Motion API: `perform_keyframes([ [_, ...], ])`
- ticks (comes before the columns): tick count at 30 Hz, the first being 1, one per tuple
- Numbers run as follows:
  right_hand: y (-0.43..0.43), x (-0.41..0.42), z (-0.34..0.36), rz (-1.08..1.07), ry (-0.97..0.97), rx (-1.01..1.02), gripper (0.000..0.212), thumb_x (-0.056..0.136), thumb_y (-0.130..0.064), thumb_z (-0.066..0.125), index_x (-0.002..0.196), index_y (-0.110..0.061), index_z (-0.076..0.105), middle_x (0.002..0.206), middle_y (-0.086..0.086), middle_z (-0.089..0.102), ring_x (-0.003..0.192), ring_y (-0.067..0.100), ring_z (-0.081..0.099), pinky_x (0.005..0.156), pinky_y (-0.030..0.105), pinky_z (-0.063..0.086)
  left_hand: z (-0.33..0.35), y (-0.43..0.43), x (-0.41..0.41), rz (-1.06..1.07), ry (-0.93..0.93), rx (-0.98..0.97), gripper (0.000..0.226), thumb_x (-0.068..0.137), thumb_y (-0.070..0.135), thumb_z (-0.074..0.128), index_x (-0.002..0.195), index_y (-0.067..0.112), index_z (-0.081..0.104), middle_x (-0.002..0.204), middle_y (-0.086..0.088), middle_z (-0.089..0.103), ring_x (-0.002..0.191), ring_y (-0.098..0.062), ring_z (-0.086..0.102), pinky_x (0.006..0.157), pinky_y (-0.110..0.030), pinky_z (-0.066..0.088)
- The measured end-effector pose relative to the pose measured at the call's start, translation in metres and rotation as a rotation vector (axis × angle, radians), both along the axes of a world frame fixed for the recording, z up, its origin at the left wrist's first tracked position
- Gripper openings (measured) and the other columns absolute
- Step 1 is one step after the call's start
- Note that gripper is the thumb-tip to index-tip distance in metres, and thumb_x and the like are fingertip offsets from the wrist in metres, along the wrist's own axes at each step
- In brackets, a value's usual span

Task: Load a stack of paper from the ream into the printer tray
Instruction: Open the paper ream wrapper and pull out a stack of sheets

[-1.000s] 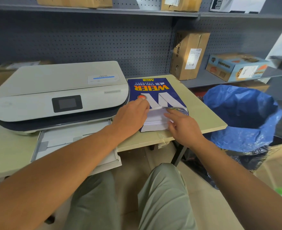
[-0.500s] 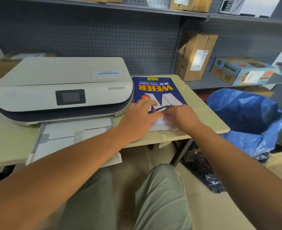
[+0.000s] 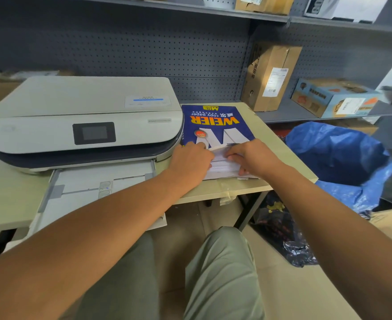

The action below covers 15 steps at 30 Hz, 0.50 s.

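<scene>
A blue ream of copy paper (image 3: 215, 122) lies on the table right of the white printer (image 3: 79, 118). Its near end is open and white sheets (image 3: 221, 166) show there. My left hand (image 3: 189, 161) rests on the ream's near left corner, fingers on the wrapper edge. My right hand (image 3: 252, 157) is at the open end, fingers curled into the white sheets beneath the lifted wrapper flap. The printer's paper tray (image 3: 93, 192) is pulled out toward me, below the printer's front, with no stack in it.
The beige table (image 3: 280, 151) ends just right of the ream. A bin lined with a blue bag (image 3: 338, 155) stands to the right on the floor. Cardboard boxes (image 3: 271, 77) sit on grey shelves behind. My knees are under the table's edge.
Both hands stayed at the ream's open end; the right hand slid further in under the wrapper flap among the sheets. My head moved slightly closer.
</scene>
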State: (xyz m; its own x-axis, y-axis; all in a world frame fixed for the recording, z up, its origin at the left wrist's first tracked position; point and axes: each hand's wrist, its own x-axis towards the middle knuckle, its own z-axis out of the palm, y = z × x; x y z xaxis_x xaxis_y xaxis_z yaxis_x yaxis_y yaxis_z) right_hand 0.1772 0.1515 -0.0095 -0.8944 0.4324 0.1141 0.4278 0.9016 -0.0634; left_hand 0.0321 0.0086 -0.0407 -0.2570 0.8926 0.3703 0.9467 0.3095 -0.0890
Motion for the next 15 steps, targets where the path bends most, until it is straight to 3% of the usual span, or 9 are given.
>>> perform_keyframes([
  [5,-0.001,0.000,-0.001,-0.008,-0.065,0.066,0.041,0.091,-0.021,0.073,0.131,-0.021,0.066,0.139,0.004,0.064,0.133,0.030,0.051,0.099,0.036,0.051,0.006,0.000,0.001,0.008,0.027,-0.008,0.024,0.100,0.025,0.051,0.119,0.028,0.065,0.113,-0.005,0.065,0.111,-0.028,0.060,0.081,-0.038,0.046],
  [9,-0.009,0.001,-0.001,-0.018,-0.073,0.122,0.028,0.101,-0.028,0.056,0.127,-0.021,0.065,0.133,0.007,0.067,0.124,0.031,0.060,0.094,0.038,0.055,0.010,-0.003,0.004,0.010,0.134,-0.025,0.031,0.099,0.022,0.049,0.128,0.018,0.056,0.120,-0.010,0.064,0.115,-0.030,0.062,0.080,-0.038,0.049],
  [11,-0.017,-0.001,-0.001,-0.045,-0.038,0.138,0.032,0.104,-0.038,0.046,0.126,-0.021,0.063,0.132,0.007,0.068,0.121,0.031,0.062,0.089,0.039,0.056,0.010,-0.004,0.006,0.014,0.139,-0.014,0.031,0.100,0.022,0.045,0.130,0.014,0.051,0.123,-0.011,0.065,0.114,-0.029,0.063,0.077,-0.038,0.052],
  [15,-0.026,-0.001,-0.003,-0.059,0.019,0.161,0.038,0.101,-0.042,0.051,0.129,-0.019,0.060,0.129,0.008,0.069,0.118,0.031,0.064,0.088,0.040,0.056,0.007,-0.003,0.006,0.013,0.107,0.014,0.032,0.101,0.021,0.046,0.131,0.012,0.051,0.129,-0.010,0.063,0.116,-0.029,0.062,0.074,-0.039,0.054],
])
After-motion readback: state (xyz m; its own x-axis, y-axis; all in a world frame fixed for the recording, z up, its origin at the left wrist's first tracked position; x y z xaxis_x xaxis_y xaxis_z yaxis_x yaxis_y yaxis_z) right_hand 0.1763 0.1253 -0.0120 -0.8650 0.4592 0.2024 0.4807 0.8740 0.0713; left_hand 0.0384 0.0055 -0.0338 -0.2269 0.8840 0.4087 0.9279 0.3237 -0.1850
